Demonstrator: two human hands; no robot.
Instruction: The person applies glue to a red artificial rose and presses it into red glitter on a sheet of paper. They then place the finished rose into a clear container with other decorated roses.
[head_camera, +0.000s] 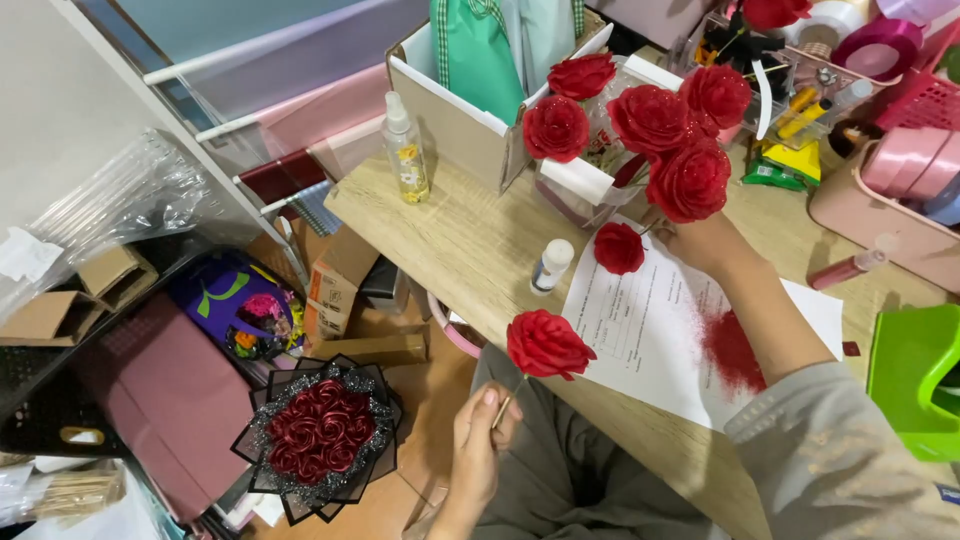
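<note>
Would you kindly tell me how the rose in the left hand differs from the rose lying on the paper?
The rose in the left hand is larger, held up by its stem away from the table. The rose on the paper is smaller and rests on the sheet beside the right hand. Both are red.

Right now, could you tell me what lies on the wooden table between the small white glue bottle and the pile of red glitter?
In the head view, between the small white glue bottle and the pile of red glitter lies a printed white paper sheet, with one loose red fabric rose at its upper edge.
</note>
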